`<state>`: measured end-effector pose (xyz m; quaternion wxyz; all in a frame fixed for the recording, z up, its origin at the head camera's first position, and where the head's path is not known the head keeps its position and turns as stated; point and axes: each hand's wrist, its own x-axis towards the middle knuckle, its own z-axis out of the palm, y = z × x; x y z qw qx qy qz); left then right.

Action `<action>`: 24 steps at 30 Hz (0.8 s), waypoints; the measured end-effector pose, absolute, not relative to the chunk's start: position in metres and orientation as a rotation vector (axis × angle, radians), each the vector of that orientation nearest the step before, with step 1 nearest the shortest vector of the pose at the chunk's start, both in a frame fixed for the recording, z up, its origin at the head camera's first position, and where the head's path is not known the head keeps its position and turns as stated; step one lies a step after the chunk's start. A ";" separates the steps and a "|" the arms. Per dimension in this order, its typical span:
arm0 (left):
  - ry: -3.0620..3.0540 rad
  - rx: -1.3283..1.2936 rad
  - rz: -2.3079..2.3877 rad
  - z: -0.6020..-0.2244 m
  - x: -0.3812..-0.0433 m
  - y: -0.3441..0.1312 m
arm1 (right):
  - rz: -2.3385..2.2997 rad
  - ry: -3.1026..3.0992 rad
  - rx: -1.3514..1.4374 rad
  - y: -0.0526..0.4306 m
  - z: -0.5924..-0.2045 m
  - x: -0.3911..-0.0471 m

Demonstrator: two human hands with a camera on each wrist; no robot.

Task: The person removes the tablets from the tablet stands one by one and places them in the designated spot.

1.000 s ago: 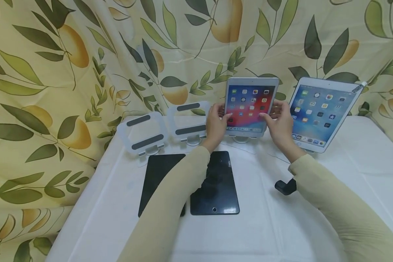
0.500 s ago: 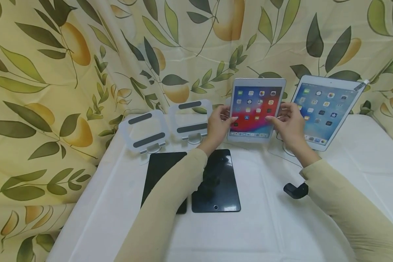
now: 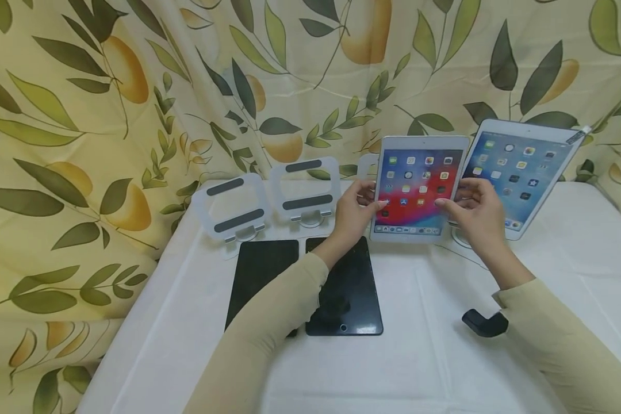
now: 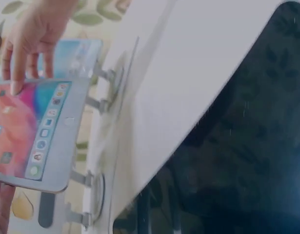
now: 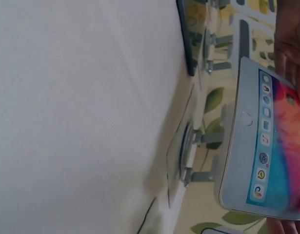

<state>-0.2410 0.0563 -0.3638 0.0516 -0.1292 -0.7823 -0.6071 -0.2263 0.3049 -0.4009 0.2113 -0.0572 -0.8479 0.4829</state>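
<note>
A white tablet with a lit red-and-blue home screen is held upright, leaning slightly back, between both hands in the head view. My left hand pinches its left edge, thumb on the front and fingers behind. My right hand grips the right edge the same way. Behind the tablet, a clear stand is mostly hidden. A second white tablet, its screen lit blue, leans on a stand just right of and behind the held one. The held tablet's home-button end shows close up in the right wrist view.
Two clear stands with dark pads, a left one and a middle one, stand at the back left. Two black tablets, one left and one right, lie flat below my left forearm. A small black angled object lies by my right sleeve.
Both hands have brought the held tablet away from the stand behind it, toward me and to the right. It now overlaps the second white tablet's left edge. The head view has shifted slightly.
</note>
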 end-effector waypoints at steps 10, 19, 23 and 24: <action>-2.404 -0.432 -2.004 -0.365 -0.216 0.054 | 1.168 -2.471 -0.103 0.289 -0.363 -0.171; -2.407 -0.462 -2.056 -0.363 -0.192 0.050 | 1.151 -2.529 -0.176 0.279 -0.342 -0.140; -2.427 -0.463 -2.080 -0.362 -0.182 0.050 | 1.196 -2.559 -0.230 0.276 -0.333 -0.125; -2.435 -0.464 -2.081 -0.361 -0.180 0.050 | 1.202 -2.567 -0.245 0.276 -0.332 -0.122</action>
